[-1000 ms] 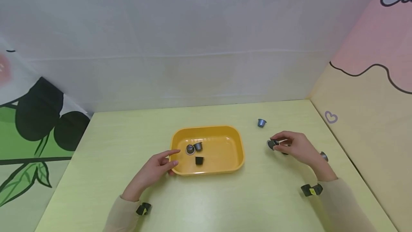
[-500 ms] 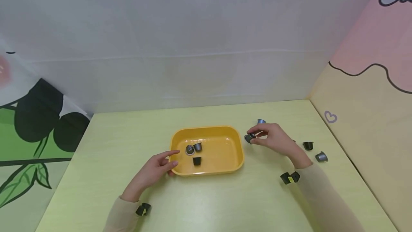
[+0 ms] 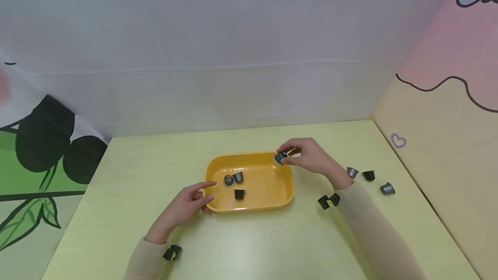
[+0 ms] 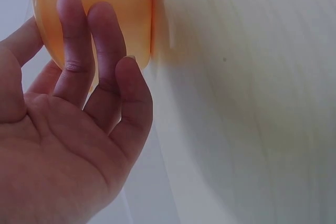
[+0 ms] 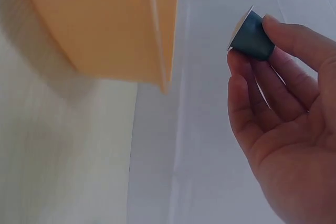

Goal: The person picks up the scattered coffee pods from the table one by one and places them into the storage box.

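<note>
Head view first: the right hand [image 3: 309,157] hangs right of centre, thumb and fingers pinched on the held capsule [image 3: 278,158], parted only as far as its body. That capsule sits over the upper right corner of the yellow tray [image 3: 268,185]; how high, I can't tell. Over at centre left, the left hand [image 3: 188,202] lays relaxed fingers at the tray's left end, two tips reaching over the rim; any real squeeze there, I can't tell. In the tray's left half, a dark capsule [image 3: 228,180] lies just beside a grey capsule [image 3: 238,177], with a black capsule [image 3: 239,194] below. My call: the step in hand is putting this one in the tray. The move calls for a small shift inward, a lowering, then a gentle parting of the fingertips.

Left wrist view: fingers loosely bent and spread against the tray's end, upper left, no capsule among them.

Right wrist view, and there it is, upper right: a blue-green tapered cup, smooth-sided, tilted, its wide, thin-rimmed end facing left, narrow end toward the palm. The tray fills the upper left, apart from it.
</note>
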The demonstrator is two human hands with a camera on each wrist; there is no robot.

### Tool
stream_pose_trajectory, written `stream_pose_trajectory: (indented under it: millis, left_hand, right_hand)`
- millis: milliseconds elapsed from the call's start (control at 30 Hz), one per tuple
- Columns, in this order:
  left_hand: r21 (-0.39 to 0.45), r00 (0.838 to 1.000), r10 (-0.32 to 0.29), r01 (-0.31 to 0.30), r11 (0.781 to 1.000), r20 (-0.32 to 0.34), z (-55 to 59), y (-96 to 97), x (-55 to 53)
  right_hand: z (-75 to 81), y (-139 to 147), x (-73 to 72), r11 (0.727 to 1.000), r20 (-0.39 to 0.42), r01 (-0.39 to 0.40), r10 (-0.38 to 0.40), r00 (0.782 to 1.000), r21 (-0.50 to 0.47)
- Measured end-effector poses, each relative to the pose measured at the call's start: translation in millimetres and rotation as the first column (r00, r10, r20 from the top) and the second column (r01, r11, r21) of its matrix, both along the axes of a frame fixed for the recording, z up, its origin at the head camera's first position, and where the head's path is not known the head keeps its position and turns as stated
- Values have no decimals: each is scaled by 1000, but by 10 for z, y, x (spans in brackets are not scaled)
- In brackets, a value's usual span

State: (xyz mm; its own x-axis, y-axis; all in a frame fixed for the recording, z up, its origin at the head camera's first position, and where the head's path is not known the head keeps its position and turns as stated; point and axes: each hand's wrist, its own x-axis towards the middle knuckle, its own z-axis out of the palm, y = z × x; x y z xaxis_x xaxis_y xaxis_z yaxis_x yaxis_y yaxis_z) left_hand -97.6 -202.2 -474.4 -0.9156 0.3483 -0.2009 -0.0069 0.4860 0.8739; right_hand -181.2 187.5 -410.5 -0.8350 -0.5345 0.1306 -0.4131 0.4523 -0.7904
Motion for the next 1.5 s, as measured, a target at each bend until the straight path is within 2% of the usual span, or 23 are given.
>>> stream_pose_trajectory:
  millis: [300, 600, 833, 1333, 1500]
  left_hand:
    - [-1, 1000, -1, 1, 1000, 0, -1, -8, 4]
    - [13, 1000, -4, 4, 1000, 19, -10, -8, 11]
    - [17, 1000, -6, 5, 1000, 27, -6, -7, 15]
    - [20, 1000, -8, 7, 1000, 25, 3, -2, 8]
    - [8, 1000, -5, 5, 1000, 20, 21, 11, 2]
  right_hand:
    - [70, -376, -186, 998, -10, -51, 51, 999, -35]
    - [84, -678, -300, 993, 40, -70, 74, 996, -93]
    - [31, -833, -358, 988, 122, -66, 83, 989, -141]
    - [-131, -1028, -413, 971, 176, -125, 162, 971, -204]
    - [-205, -1065, -423, 971, 208, -134, 175, 962, -197]
